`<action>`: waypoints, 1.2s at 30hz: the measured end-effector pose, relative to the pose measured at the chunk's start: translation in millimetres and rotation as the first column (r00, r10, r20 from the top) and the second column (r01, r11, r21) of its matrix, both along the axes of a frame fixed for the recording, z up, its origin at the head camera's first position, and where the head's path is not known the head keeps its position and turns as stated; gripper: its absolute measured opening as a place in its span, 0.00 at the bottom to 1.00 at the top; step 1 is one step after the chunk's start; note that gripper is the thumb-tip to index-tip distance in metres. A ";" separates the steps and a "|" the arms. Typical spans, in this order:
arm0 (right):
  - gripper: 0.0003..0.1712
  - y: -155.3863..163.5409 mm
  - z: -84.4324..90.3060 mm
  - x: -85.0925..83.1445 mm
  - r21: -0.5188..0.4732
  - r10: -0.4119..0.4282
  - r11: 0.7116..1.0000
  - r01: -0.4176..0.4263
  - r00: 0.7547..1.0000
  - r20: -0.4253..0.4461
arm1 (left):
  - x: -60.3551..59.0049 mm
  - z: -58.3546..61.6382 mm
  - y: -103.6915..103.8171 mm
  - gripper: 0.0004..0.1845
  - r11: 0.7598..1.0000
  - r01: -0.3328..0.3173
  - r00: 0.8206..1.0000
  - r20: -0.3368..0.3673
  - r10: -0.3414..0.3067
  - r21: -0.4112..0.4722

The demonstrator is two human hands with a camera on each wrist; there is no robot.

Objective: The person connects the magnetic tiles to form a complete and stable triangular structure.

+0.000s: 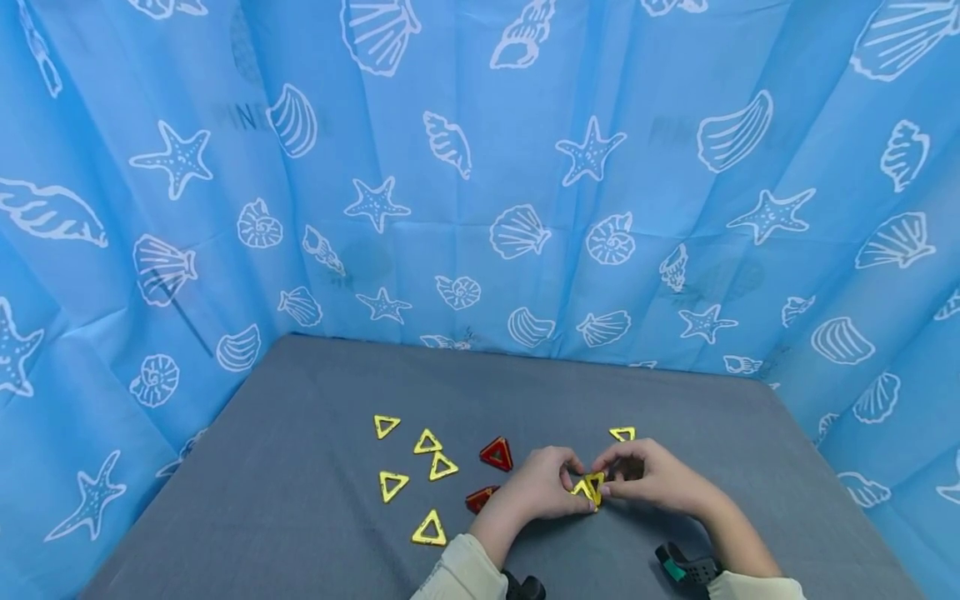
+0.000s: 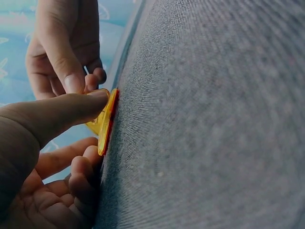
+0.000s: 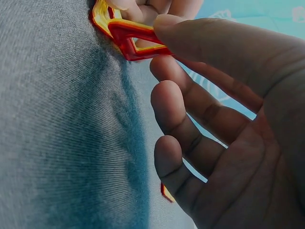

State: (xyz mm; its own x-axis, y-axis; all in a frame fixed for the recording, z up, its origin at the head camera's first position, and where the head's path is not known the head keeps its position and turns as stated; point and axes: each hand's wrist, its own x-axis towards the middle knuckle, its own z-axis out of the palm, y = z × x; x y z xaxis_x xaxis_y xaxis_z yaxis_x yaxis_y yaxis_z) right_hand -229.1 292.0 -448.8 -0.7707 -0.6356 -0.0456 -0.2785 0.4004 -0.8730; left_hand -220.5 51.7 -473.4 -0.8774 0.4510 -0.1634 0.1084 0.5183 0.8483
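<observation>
Close together at the right of the table, both hands work on two triangular magnetic tiles, yellow on one face and red on the other. My left hand (image 1: 538, 485) pinches one yellow triangular tile (image 2: 107, 131) low at the table surface, thumb over its edge. Between thumb and forefinger, my right hand (image 1: 656, 477) holds the second triangular tile (image 3: 125, 42), tilted up against the first. The right hand's other fingers are loosely bent beneath. In the head view the fingers partly cover both tiles, so how their edges meet is hard to tell.
Several yellow triangular tiles (image 1: 430, 528) lie scattered left of the hands. Two red triangular tiles (image 1: 497, 454) sit nearer, one partly behind the left forearm. Another yellow triangular tile (image 1: 622, 433) lies just beyond the right hand. A blue shell-print curtain (image 1: 480, 192) surrounds the grey table (image 1: 315, 467).
</observation>
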 end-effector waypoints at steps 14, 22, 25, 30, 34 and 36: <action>0.13 -0.8 -3.6 -1.7 0.014 -0.015 1.000 0.015 1.000 -0.024 | 1.5 2.3 0.0 0.14 1.000 0.008 1.000 -0.007 -0.008 0.010; 0.13 -1.6 -2.8 -0.5 -0.003 -0.028 1.000 0.028 0.999 -0.021 | -1.0 1.9 -0.2 0.13 0.998 0.046 0.999 -0.008 -0.046 0.032; 0.13 -1.9 -1.9 0.2 -0.002 -0.032 0.999 0.032 0.999 -0.027 | -1.6 1.7 -0.4 0.12 0.997 0.065 0.998 -0.007 -0.065 0.040; 0.11 -1.4 -2.5 0.9 0.000 -0.034 0.999 0.034 0.999 -0.040 | -1.3 0.5 -0.9 0.09 0.997 0.072 0.997 -0.013 -0.072 0.041; 0.09 -0.3 -2.3 0.6 -0.006 -0.038 0.999 0.038 0.998 -0.046 | -1.5 1.0 -0.9 0.06 0.996 0.073 0.997 -0.020 -0.072 0.051; 0.08 0.4 -1.7 0.5 -0.014 -0.040 0.999 0.039 0.998 -0.053 | -2.1 1.1 -0.7 0.05 0.996 0.071 0.997 -0.023 -0.070 0.052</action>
